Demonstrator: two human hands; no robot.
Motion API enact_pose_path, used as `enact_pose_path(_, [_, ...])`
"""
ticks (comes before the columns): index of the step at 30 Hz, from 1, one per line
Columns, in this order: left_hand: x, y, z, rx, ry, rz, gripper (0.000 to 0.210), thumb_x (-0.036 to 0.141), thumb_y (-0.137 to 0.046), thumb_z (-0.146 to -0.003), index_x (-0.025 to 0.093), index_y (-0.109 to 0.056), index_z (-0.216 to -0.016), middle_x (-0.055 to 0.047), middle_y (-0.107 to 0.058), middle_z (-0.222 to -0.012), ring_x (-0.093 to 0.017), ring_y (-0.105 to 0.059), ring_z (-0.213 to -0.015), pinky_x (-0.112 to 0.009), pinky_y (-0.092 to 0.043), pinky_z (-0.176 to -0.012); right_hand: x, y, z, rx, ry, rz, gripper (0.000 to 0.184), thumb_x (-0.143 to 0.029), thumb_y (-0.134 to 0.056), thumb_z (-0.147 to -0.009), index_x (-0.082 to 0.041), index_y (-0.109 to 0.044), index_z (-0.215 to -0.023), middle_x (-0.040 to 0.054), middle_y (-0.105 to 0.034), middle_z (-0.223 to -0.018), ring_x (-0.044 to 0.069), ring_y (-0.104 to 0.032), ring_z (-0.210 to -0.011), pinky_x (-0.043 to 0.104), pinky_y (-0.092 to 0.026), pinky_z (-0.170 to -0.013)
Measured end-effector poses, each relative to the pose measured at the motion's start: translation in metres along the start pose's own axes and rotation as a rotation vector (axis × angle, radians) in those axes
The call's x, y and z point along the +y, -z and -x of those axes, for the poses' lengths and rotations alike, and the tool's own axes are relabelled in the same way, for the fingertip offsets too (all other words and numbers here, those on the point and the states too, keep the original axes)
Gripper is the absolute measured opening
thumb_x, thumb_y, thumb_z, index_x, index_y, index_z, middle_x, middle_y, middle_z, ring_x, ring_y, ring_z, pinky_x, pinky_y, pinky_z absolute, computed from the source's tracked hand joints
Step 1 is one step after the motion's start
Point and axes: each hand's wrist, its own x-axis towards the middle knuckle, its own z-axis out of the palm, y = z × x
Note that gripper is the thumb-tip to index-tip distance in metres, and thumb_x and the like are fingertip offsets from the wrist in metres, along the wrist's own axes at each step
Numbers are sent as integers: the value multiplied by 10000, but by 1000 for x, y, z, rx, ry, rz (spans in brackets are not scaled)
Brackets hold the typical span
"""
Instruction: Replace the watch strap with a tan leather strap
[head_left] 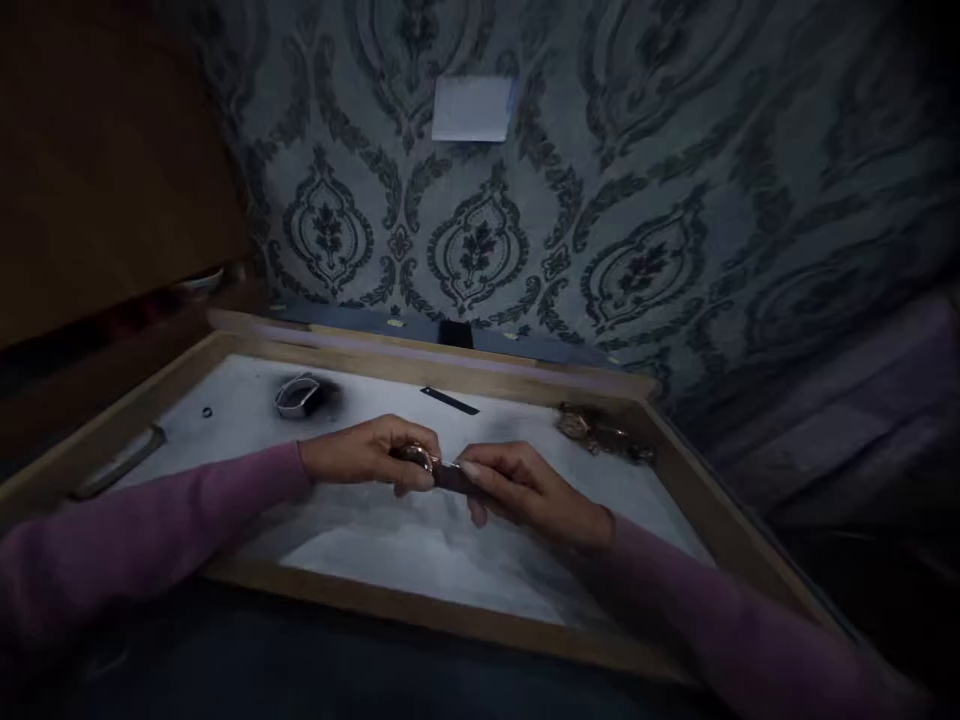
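A wristwatch (pixel 417 457) with a round case and a dark strap (pixel 454 478) is held between my two hands over a shallow wooden tray (pixel 375 590) with a white bottom. My left hand (pixel 371 452) is closed around the watch case, thumb along its lower edge. The fingers of my right hand (pixel 525 485) pinch the strap just to the right of the case. Something thin and pale shows by the right fingertips, too small to name. Beyond the hands, a flat dark strip (pixel 450 400) with a small hole at one end lies on the tray.
At the tray's right lie gold-coloured watches (pixel 574 425). Toward its left are a dark looped object (pixel 296 396) with a pale rim, a tiny dark ring (pixel 207 412) and a curved handle (pixel 124 465). Wooden sides border the tray; patterned wallpaper (pixel 480 240) rises behind.
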Motion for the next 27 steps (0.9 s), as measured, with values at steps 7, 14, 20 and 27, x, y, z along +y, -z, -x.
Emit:
enact_pose_path(7, [-3, 0, -2, -25, -11, -2, 200, 321, -686, -814, 154, -575, -807, 48, -521, -630, -91, -458, -576, -221, -341, -590, 2, 1, -1, -35, -111, -98, 406, -489, -524, -939, -129, -619, -777, -13, -597, -543, 49, -342, -379, 185, -247, -369])
enact_pose_path(14, [-2, -1, -2, -25, -14, -16, 180, 308, -674, -814, 156, -579, -807, 53, -518, -615, -94, -456, -577, -225, -332, -586, 3, 0, -1, -35, -151, -114, 402, -498, -527, -928, -130, -602, -782, -14, -602, -536, 46, -326, -376, 191, -220, -371])
enact_pose_path(20, [-4, -1, -2, -29, -19, -4, 174, 305, -672, -816, 156, -581, -811, 56, -514, -611, -92, -457, -571, -222, -332, -582, 3, 0, -1, -41, -166, -152, 396, -500, -534, -923, -138, -591, -773, -20, -604, -532, 46, -322, -369, 193, -217, -365])
enact_pose_path(27, [-4, 0, -2, -35, -19, -6, 179, 307, -675, -813, 154, -582, -807, 54, -518, -616, -92, -459, -577, -224, -336, -589, 4, 1, -2, -57, -171, -154, 414, -522, -543, -914, -133, -596, -782, -14, -613, -538, 44, -326, -364, 192, -220, -363])
